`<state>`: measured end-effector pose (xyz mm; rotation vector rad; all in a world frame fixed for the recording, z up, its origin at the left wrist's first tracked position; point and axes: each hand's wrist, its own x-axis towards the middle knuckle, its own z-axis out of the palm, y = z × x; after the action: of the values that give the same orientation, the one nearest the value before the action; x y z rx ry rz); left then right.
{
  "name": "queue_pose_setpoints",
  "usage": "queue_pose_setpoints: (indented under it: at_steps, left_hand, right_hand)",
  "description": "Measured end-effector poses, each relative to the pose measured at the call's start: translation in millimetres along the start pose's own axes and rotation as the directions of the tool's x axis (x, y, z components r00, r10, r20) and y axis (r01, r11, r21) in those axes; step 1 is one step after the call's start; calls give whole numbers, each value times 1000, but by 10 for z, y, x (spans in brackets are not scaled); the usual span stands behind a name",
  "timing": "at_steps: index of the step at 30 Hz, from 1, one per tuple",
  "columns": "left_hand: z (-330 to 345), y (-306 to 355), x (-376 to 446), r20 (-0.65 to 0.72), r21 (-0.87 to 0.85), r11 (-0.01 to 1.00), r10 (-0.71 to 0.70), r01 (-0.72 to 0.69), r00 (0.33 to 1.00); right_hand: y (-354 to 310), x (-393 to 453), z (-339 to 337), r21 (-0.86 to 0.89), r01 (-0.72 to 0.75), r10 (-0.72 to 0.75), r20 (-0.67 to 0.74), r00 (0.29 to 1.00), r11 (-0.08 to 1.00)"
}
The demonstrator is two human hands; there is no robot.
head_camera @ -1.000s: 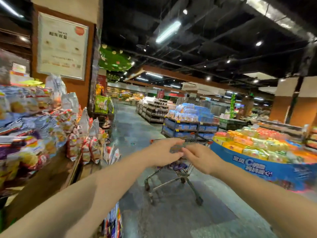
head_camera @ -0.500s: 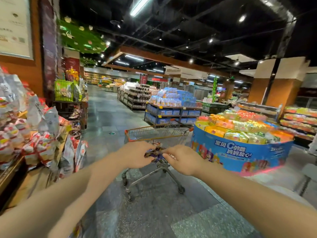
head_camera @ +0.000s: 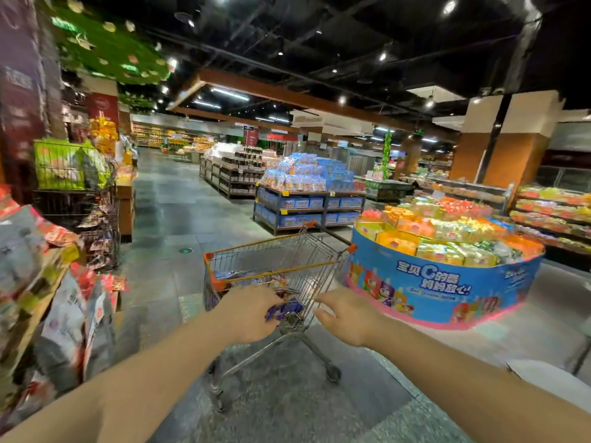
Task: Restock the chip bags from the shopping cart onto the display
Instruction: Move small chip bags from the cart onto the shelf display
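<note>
Over the cart (head_camera: 281, 263), your left hand (head_camera: 248, 314) pinches a purple chip bag (head_camera: 284, 310) at the near rim; your right hand (head_camera: 348, 314) hovers relaxed, empty. Thin grip — snag the wire and it could drop.

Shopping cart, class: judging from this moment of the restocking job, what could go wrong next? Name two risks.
1. The cart stands very near the round blue display; a push to the right could knock it.
2. The left hand grips a purple chip bag at the cart's near edge, while the right hand holds nothing; the bag might snag on the wire or be crushed.
</note>
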<state>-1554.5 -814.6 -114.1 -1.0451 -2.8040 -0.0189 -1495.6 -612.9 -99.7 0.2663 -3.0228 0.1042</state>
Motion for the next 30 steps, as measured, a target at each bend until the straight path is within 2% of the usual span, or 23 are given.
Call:
queue_pose_setpoints:
  at_steps: [4,8,14,18,23,27,30]
  left_hand:
    - [311,-280,623,-53,30,999,-36,37,998]
    - [490,-607,1370,-22,50,994,-98,99,995]
    - [635,-1247,2428,-25,129,960,-248,249,968]
    - [752,-1648,2762,-12,143,920,-367,364,930]
    - [1030,-2518,3015,7,260,860,-457,439,890]
    - [1314,-3202,3305,-16,281,831,-496,480,868]
    - [1540,-3642,3589,-41,245,833,-502,496,864]
  right_hand:
    - [370,641,231,-69,63,-65,-32,997,996]
    - [794,1441,343,-120,152,-161,-64,985,981]
    - [1310,2791,421,-104,199,-205,-42,978,974]
    - [1351,3642,650,-66,242,-244,-37,969,968]
    - [1202,4563,1094,-81,311,-310,22,951,947]
    - [1109,5249,1499,-91,298,-291,89,953,950]
    - [1077,5759,1722,-134,280,-271,83,959,951]
